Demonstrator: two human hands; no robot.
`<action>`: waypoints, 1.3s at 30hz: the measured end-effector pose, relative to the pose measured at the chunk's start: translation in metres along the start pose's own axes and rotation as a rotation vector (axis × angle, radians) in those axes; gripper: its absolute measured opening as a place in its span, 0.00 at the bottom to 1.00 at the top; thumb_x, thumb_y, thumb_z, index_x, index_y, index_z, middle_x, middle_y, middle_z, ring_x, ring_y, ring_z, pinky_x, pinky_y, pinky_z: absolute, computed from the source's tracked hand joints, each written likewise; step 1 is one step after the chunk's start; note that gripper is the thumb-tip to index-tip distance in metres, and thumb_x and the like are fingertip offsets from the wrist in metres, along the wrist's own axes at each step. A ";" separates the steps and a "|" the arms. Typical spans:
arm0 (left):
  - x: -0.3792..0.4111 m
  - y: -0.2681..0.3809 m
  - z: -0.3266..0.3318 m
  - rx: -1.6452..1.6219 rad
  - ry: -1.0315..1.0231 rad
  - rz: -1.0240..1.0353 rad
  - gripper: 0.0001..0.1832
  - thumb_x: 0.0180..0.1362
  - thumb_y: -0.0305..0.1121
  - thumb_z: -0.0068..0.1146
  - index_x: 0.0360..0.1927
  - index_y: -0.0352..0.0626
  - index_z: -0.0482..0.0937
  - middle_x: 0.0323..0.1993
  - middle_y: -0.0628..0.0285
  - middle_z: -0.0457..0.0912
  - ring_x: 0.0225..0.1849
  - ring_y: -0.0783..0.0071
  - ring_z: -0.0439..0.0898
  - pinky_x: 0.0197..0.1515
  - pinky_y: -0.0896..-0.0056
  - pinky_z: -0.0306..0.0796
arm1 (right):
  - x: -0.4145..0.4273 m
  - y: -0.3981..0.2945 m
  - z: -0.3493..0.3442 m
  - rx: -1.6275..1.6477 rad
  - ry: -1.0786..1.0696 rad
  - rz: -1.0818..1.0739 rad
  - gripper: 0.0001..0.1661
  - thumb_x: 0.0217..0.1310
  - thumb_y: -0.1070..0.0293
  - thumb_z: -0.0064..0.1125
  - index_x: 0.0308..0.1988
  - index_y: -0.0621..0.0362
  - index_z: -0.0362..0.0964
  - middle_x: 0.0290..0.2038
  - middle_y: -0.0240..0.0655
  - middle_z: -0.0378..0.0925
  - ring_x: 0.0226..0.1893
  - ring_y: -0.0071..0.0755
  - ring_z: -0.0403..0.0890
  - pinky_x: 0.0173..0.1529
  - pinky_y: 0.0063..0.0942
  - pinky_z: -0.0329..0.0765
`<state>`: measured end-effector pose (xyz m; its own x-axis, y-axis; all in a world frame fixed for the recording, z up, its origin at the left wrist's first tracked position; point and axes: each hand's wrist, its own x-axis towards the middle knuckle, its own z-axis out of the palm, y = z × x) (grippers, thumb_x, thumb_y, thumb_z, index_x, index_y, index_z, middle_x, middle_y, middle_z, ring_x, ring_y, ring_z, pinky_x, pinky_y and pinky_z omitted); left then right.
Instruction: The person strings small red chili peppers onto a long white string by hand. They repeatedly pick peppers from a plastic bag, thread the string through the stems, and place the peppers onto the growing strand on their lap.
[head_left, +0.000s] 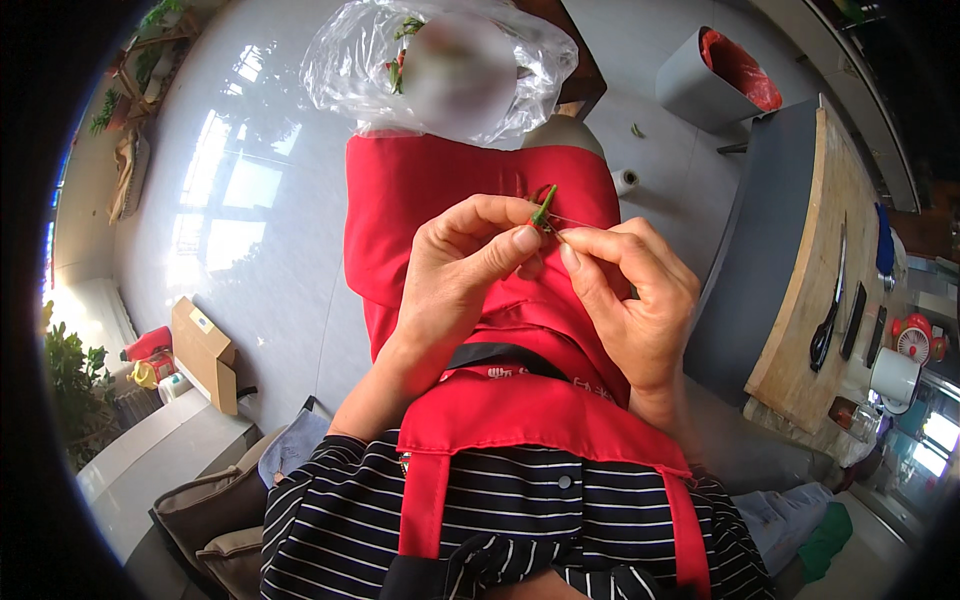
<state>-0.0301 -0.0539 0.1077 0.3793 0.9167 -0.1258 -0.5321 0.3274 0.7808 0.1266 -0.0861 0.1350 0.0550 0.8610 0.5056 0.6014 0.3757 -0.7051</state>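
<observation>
My left hand pinches a small chili pepper between thumb and fingertips, with its green stem pointing up and away. Most of the pepper's red body is hidden by the fingers. Close beside it, my right hand has thumb and forefinger closed on a thin thread that runs from the stem's base; whether a needle is there too cannot be made out. Both hands are above a red apron over my lap. Past my knees, a clear plastic bag contains red and green peppers, partly blurred out.
A grey bin with a red liner stands at the far right. A white roll and a green leaf lie on the floor. To my right, a wooden-topped table bears black-handled scissors. A cardboard box is at left.
</observation>
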 end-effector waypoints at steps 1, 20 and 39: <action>0.000 0.000 0.000 -0.001 0.004 -0.002 0.07 0.58 0.24 0.59 0.40 0.34 0.79 0.31 0.62 0.81 0.30 0.79 0.77 0.34 0.79 0.72 | 0.000 0.000 0.000 0.001 -0.002 0.003 0.10 0.47 0.79 0.66 0.33 0.56 0.78 0.24 0.32 0.75 0.20 0.28 0.77 0.24 0.25 0.73; 0.000 -0.001 -0.002 0.103 0.037 0.022 0.07 0.56 0.25 0.61 0.38 0.35 0.79 0.30 0.65 0.80 0.32 0.82 0.76 0.37 0.79 0.72 | -0.003 -0.005 -0.002 0.017 -0.039 0.067 0.09 0.48 0.80 0.65 0.33 0.57 0.78 0.24 0.33 0.75 0.20 0.29 0.77 0.24 0.25 0.73; -0.007 -0.007 -0.001 0.562 0.108 0.381 0.09 0.50 0.16 0.62 0.36 0.33 0.79 0.33 0.62 0.79 0.36 0.78 0.79 0.40 0.79 0.73 | -0.005 -0.008 -0.001 0.113 -0.102 0.188 0.06 0.50 0.79 0.64 0.31 0.58 0.76 0.25 0.36 0.76 0.22 0.32 0.78 0.25 0.25 0.73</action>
<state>-0.0299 -0.0618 0.1027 0.1507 0.9714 0.1836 -0.1289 -0.1648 0.9779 0.1225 -0.0933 0.1385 0.0733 0.9474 0.3116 0.4953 0.2366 -0.8359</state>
